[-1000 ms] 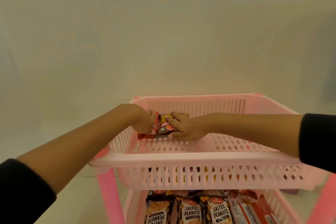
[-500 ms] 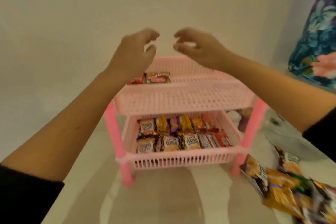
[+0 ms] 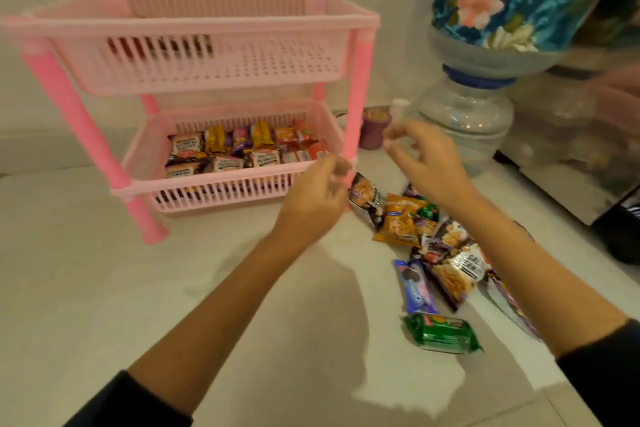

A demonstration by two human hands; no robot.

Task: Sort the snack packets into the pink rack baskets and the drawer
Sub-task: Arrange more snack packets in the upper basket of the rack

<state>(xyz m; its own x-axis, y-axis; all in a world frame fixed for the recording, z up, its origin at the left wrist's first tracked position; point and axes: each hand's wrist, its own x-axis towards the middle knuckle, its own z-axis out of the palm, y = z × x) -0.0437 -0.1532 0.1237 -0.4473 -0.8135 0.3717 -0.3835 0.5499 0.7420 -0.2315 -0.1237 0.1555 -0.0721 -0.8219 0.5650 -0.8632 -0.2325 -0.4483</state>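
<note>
nearest, at about five o'clock on the pale floor, a green packet (image 3: 442,333) is seen lying flat, with a blue cookie packet (image 3: 415,286) just beyond it. further out, toward three o'clock, a loose heap of snack packets (image 3: 433,239) is spread, still unsorted.

above that heap both hands are held in the air. the left hand (image 3: 311,199) is loosely curled and empty; the right hand (image 3: 427,163) is likewise relaxed with fingers half bent, and nothing is grasped by either.

a second ago both hands were pressed on a red packet inside the top basket; that packet has since been let go and the arms have been drawn back and lowered toward the heap. it is judged that one placement is finished and that the next packet is about to be chosen.

beyond the hands, from ten to twelve o'clock, the pink rack (image 3: 356,97) stands. its lower basket (image 3: 145,149) is packed with rows of packets, while in the upper basket (image 3: 242,55) only a dark red shape is made out through the slats at the left. much room is left there.

at two o'clock a water jar (image 3: 467,114) under a floral cover is seen. no drawer can be identified.
</note>
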